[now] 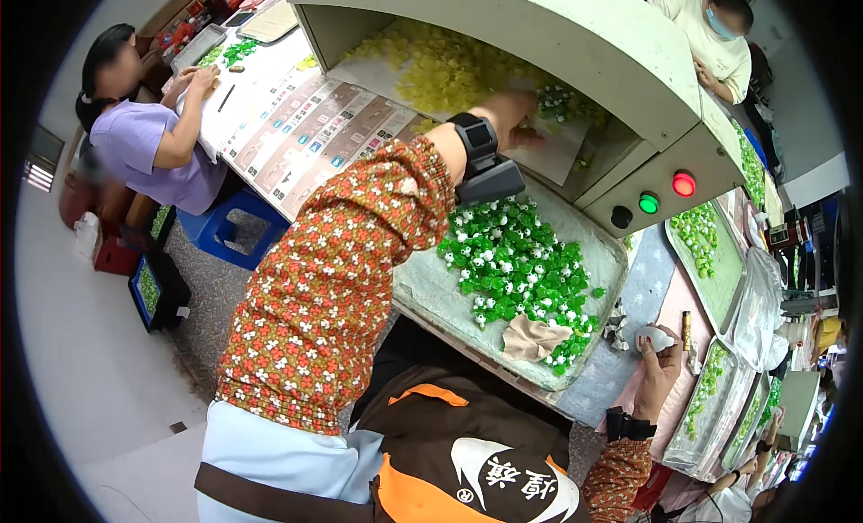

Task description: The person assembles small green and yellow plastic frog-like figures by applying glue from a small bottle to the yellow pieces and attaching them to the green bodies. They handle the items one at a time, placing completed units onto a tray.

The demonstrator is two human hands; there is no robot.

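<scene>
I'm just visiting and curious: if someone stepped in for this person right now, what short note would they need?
Left hand: reached under the machine's hood, fingers on a few green-and-white pieces beside the yellow pieces.
Right hand: at the table edge, holding a small whitish object.
Grey tray in front holds a heap of green pieces and a beige cloth.
Done: a few pieces lie under the hood.
Left: most of the heap sits in the tray.
</scene>
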